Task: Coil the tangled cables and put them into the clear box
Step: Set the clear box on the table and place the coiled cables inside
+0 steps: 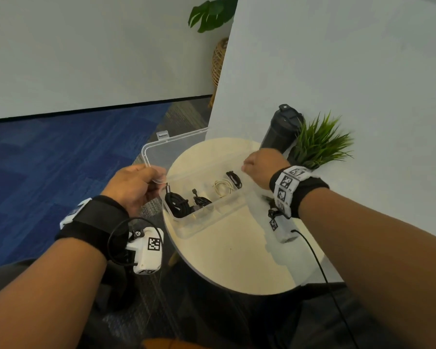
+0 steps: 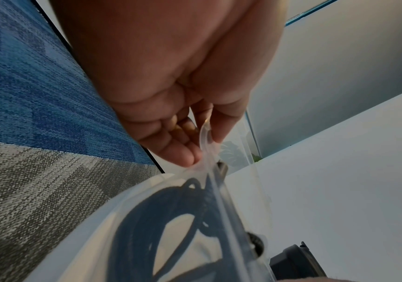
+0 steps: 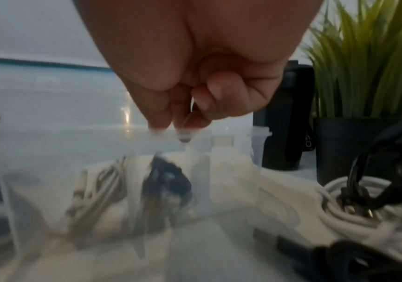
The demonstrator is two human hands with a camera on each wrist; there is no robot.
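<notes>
A clear box (image 1: 202, 222) stands on the round cream table (image 1: 237, 260), its clear lid (image 1: 176, 147) raised at the back left. Inside lie a thick black coiled cable (image 1: 179, 204), a second black cable (image 1: 199, 200), a white coil (image 1: 223, 187) and a small black coil (image 1: 233, 178). My left hand (image 1: 156, 178) pinches the lid's near left corner; the left wrist view shows thumb and fingers of the left hand (image 2: 204, 145) closed on the clear edge. My right hand (image 1: 246, 168) pinches the clear rim at the box's right end, blurred under the right hand (image 3: 171, 129).
A white cable (image 3: 364, 219) tangled with a black cable (image 3: 376, 183) lies on the table right of the box. A black bottle (image 1: 280, 129) and a potted grass plant (image 1: 317, 142) stand at the table's back right against a white panel (image 1: 337, 71). Blue carpet (image 1: 61, 159) lies left.
</notes>
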